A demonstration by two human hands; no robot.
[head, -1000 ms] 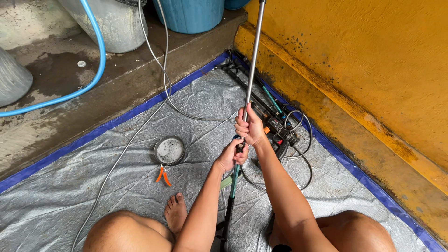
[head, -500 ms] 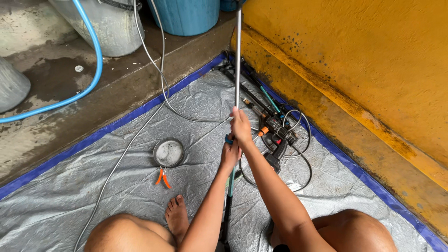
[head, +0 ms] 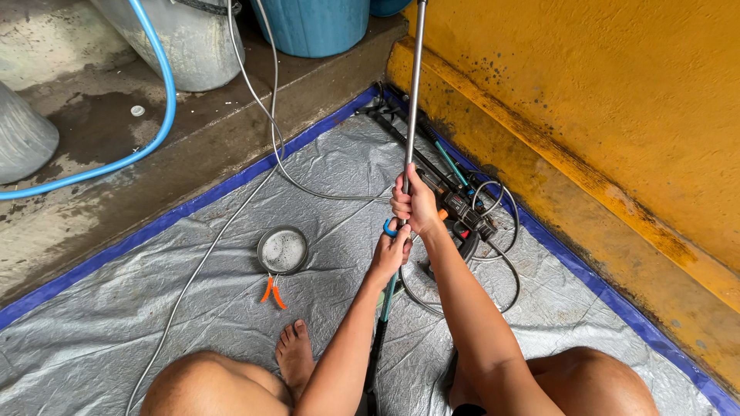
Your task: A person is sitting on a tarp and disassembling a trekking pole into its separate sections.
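Setting: grey tarp [head: 193, 339] with a blue hem spread on the floor, butted against a yellow wall [head: 617, 100]; wet concrete step [head: 108, 154] along the far side.
Person: seated on the tarp, bare knees to either side, one bare foot [head: 294, 356] tucked in at the middle.
Pole: long metal pole [head: 413, 85], held near upright, top end leaving the picture at the upper edge, lower dark section running down between the legs.
Long axis: nearly straight away from the body and slightly rightward as it rises.
Right hand: right hand [head: 416, 204] is the upper one, grip closed round the metal section.
Left hand: left hand [head: 391, 253] sits just below it, touching or nearly so, grip wrapped on the shaft at a small blue collar [head: 389, 229].
Nearer hand: left is closer to the body; right is closer to the free upper length.
Beside the pole: black tool parts and coiled black cable [head: 493, 254] lie just right of the hands, along the wall's foot.
Left of the pole: round metal dish [head: 282, 249], orange-handled pliers [head: 271, 291] touching its near rim, both well apart from the hands.
Lines: grey hose [head: 231, 216] crosses the tarp; blue hose [head: 154, 108] curves over the step.
Far edge: blue barrel [head: 312, 23] and grey tubs [head: 177, 38] stand on the step.
In the way: cable loops close to the pole's lower run; nothing against the upper length.
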